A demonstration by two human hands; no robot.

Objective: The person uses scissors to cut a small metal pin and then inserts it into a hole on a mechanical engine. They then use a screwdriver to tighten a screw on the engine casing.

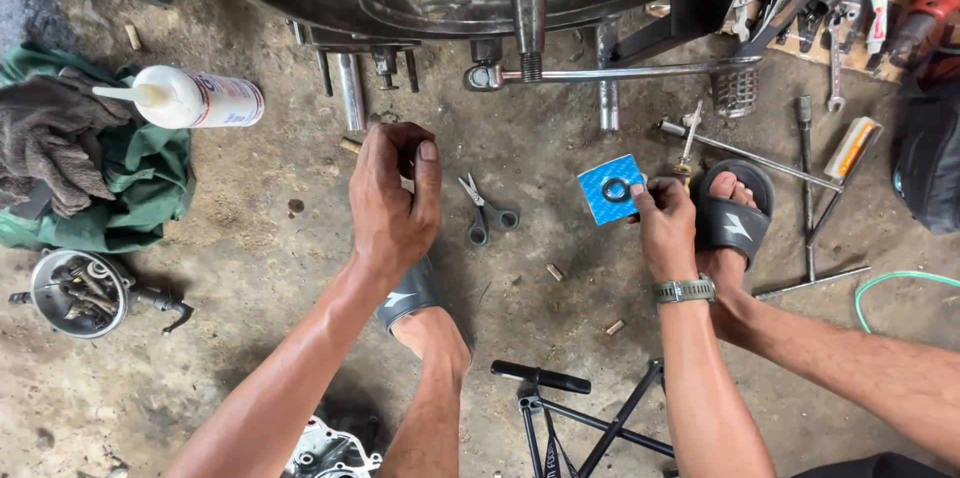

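Holding, right hand: small blue square card packet with a black rubber ring on its face, pinched by one corner at the fingertips, low over the oil-stained concrete floor, beside my sandalled foot; left hand: grip curled closed, whether anything sits inside I cannot tell; grey-handled steel scissors lying between both hands. Risks, as I judge: corner pinch slipping, packet dropping into grit, ring dirtied or lost among scattered metal tools; scissor points near my toes.

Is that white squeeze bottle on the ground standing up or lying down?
Lying down. The white bottle rests on its side on the concrete, nozzle pointing left toward the green cloth.
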